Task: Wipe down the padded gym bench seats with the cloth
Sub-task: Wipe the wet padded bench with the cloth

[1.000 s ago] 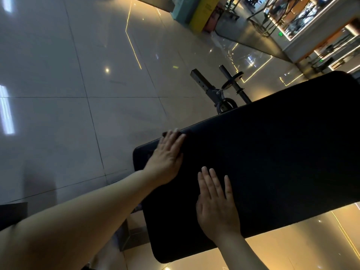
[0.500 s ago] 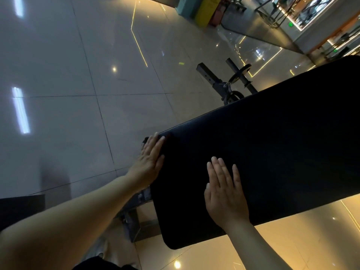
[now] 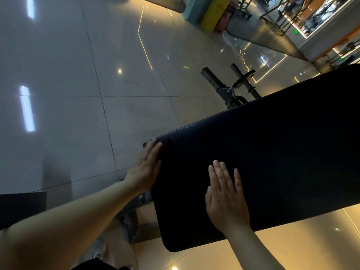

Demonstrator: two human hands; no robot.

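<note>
A long black padded bench seat [image 3: 272, 152] runs from the lower middle to the right edge. My left hand [image 3: 147, 168] lies flat with straight fingers against the pad's near-left end, fingertips at its top corner. My right hand [image 3: 226, 195] rests palm down with straight fingers on the pad's top, near its front edge. No cloth shows clearly; a dark patch under my left fingertips cannot be told apart from the pad.
Glossy tiled floor [image 3: 78, 94] spreads to the left. The bench's black metal frame and wheel [image 3: 233, 90] stick out behind the pad. Its base [image 3: 136, 227] sits under the near end. Coloured bins [image 3: 210, 14] stand far back. A dark mat [image 3: 21, 207] lies at the left edge.
My left hand has slid from the top of the pad's corner down onto its left end. The right hand stays flat on the pad. The view has shifted slightly.
</note>
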